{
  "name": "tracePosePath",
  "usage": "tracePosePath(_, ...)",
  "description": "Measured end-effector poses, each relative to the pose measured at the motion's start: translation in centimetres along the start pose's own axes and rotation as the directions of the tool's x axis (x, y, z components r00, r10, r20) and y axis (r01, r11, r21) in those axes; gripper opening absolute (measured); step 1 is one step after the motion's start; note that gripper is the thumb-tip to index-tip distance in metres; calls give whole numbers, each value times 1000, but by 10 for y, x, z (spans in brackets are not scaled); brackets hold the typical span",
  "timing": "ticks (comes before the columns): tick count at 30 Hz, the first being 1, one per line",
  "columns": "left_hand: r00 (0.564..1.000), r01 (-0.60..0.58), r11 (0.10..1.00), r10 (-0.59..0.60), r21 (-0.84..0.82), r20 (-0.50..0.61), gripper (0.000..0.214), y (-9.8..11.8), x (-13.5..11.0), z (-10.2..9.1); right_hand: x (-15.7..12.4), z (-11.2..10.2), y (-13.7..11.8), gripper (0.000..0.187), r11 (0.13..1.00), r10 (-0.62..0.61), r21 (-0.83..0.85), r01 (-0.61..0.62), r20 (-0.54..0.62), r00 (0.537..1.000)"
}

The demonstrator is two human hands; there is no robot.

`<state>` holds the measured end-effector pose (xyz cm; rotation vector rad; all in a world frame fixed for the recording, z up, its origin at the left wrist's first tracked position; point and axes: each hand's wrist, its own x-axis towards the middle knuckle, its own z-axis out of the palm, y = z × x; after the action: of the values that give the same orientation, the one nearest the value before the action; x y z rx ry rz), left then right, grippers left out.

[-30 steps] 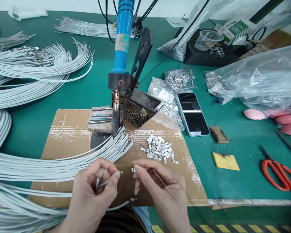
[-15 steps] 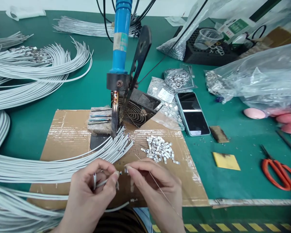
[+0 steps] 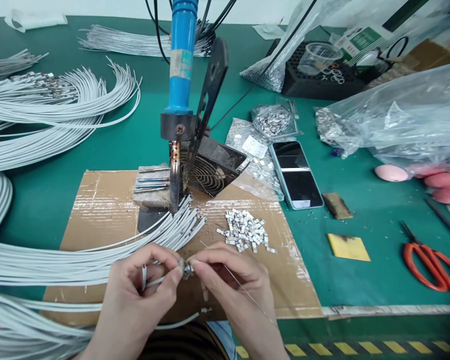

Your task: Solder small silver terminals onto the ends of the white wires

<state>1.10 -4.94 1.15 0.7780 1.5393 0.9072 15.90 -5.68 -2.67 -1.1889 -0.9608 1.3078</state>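
My left hand [image 3: 142,295] pinches a white cable [image 3: 154,282] close to its stripped end, with the cable passing through the curled fingers. My right hand [image 3: 234,290] grips a small metal connector [image 3: 188,270] between thumb and forefinger, and it meets the cable's end at the left fingertips. A thin solder wire [image 3: 243,287] also runs through the right hand. Just beyond the hands stands a soldering iron [image 3: 175,175] with a blue handle, tip down in a holder. A bundle of white cables [image 3: 78,262] lies to the left. Loose small connectors [image 3: 245,230] form a pile on the cardboard [image 3: 101,210].
A small fan [image 3: 210,167] sits behind the iron. Right of the pile are a phone [image 3: 298,175], a yellow sponge [image 3: 348,247] and red-handled scissors [image 3: 427,265]. Plastic bags [image 3: 397,115] lie at the far right. More cable coils [image 3: 60,110] fill the back left.
My right hand has moved left, bringing the connector from a small gap away up to the cable end. My left hand has barely moved; the whole view has shifted slightly.
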Motion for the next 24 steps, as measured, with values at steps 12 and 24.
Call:
tracePosePath(12, 999, -36, 999, 36, -10, 3, 13, -3, 2, 0, 0, -1, -2, 8, 996, 86, 22, -87, 36, 996)
tracePosePath(24, 999, -51, 999, 50, 20, 4, 13, -1, 1, 1, 1, -1, 0, 18, 999, -3, -41, 4, 39, 999)
